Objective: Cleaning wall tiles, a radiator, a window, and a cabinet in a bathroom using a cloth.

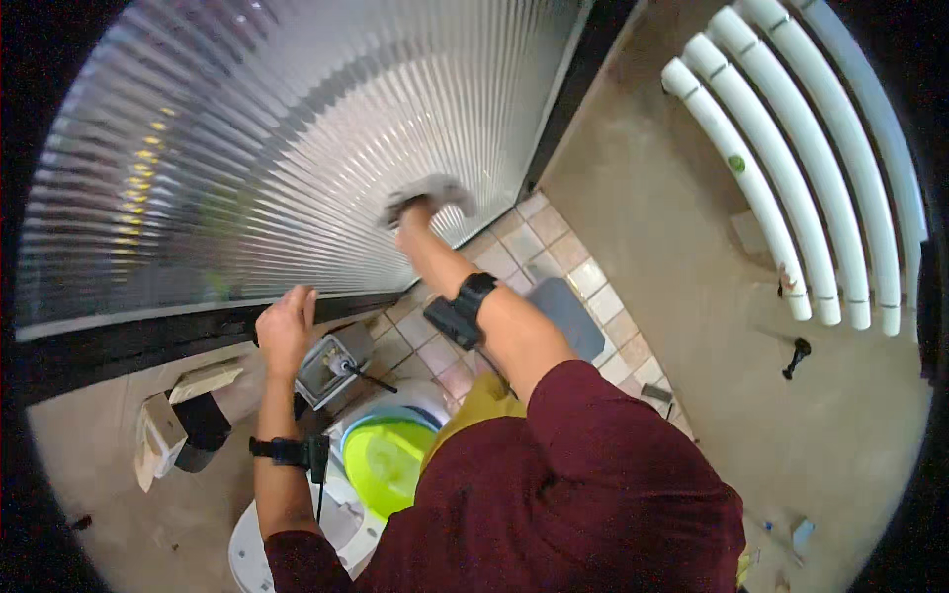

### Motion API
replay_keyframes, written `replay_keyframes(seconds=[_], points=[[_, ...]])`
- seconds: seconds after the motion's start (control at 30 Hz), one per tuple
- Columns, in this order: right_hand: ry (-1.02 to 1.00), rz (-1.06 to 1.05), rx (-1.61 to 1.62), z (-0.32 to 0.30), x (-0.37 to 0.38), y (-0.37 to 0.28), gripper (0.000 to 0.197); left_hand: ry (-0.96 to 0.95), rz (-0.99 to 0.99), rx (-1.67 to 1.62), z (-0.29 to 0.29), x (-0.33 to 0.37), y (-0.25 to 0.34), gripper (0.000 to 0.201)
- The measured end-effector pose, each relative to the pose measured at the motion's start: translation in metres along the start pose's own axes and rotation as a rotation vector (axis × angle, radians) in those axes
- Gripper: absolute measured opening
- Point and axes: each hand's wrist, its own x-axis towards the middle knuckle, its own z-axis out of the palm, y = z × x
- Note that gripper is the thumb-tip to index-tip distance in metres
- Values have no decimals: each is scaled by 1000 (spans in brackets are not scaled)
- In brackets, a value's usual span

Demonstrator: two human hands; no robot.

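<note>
A grey cloth [445,192], smeared by motion, lies against a ribbed translucent glass pane [326,148]. My right hand [415,219] is closed on that cloth, with the arm stretched forward. Along the bottom of the pane runs a black frame [129,361]. My left hand [286,329] is at this frame, its fingers curled; whatever they may grip is hidden. Both forearms wear black straps with small dark boxes, the left strap [282,452] near the wrist and the right strap [476,295] farther up.
Below my arms stand a lime-green basin [384,465] and a small grey bin [336,366] with a brush handle. A box-like holder [163,435] is at the left wall. White radiator tubes [791,148] curve along the right wall. A grey lid-like panel [568,316] lies over floor tiles [549,225].
</note>
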Motion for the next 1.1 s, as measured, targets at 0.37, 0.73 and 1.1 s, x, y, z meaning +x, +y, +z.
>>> replay_keyframes(seconds=[0.37, 0.73, 1.1], points=[[-133, -882, -879, 79, -150, 38, 75, 14, 47, 6, 7, -16, -13, 13], [87, 191, -84, -124, 110, 73, 61, 47, 47, -28, 6, -11, -3, 13], [-48, 68, -103, -71, 25, 94, 58, 32, 85, -58, 9, -8, -5, 15]])
